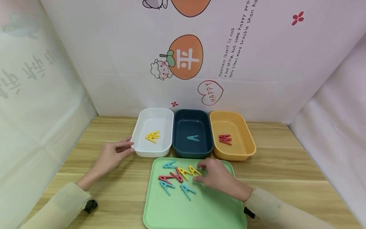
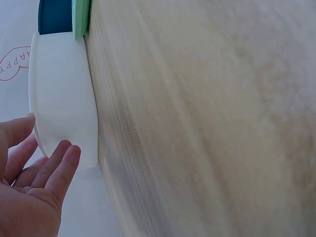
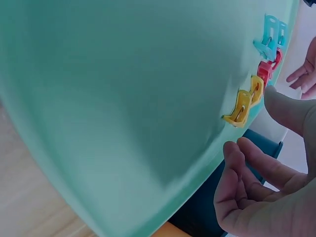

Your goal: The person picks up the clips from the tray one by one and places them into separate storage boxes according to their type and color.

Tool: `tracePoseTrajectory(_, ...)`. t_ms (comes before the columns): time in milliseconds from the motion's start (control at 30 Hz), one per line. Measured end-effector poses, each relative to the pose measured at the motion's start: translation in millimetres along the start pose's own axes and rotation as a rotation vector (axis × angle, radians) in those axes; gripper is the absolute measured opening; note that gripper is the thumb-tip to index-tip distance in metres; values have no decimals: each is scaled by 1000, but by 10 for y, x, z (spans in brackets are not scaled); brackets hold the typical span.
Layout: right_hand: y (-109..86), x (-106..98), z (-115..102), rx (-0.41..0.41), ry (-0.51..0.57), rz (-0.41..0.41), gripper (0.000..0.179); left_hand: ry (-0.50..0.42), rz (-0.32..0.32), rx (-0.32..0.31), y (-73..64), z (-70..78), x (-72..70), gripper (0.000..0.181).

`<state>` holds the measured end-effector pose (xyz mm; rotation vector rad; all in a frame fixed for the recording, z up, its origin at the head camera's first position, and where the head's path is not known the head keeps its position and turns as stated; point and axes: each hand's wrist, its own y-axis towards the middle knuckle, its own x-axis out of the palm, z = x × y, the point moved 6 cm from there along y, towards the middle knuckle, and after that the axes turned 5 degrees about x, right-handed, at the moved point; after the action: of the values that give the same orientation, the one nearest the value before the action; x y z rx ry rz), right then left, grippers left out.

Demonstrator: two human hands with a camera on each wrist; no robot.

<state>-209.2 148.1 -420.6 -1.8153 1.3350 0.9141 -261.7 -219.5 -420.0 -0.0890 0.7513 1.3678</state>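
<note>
My left hand [image 1: 111,156] touches the front left corner of a white bin [image 1: 152,154], its fingers fairly straight along the outside and rim. Over a green tray [image 1: 197,210], my right hand [image 1: 217,178] hovers with thumb and fingers apart and nothing between them. Closest to its fingertips is a yellow clothespin [image 1: 194,171], and another yellow clothespin [image 1: 184,173] lies just left of that. Two red clothespins [image 1: 166,178] and several light blue clothespins [image 1: 187,191] share the tray. In the right wrist view, the yellow clothespins [image 3: 240,108] sit beyond the thumb and fingertips.
Yellow clothespins [image 1: 152,136] lie in the white bin. To its right stand a dark blue bin [image 1: 193,154] holding a light blue clothespin [image 1: 193,138], then an orange bin [image 1: 234,156] holding red clothespins [image 1: 225,139]. A printed cloth [image 1: 120,63] hangs behind the wooden table [image 1: 274,165].
</note>
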Motion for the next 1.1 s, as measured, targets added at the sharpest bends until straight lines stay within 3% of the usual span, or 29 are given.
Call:
tracePoseTrajectory(367,30,90,-20,-58,-8,-61,28,-3,-3,-4,-15,-18,29,31)
tracePoseTrajectory(800,-8,-3,68,44,-113,-103,25,-5,5,2,-23,-2,5,31)
tracePoseTrajectory(1100,-34,13,95,34,-133,-90,25,-10,3,1,-16,25,-8,30)
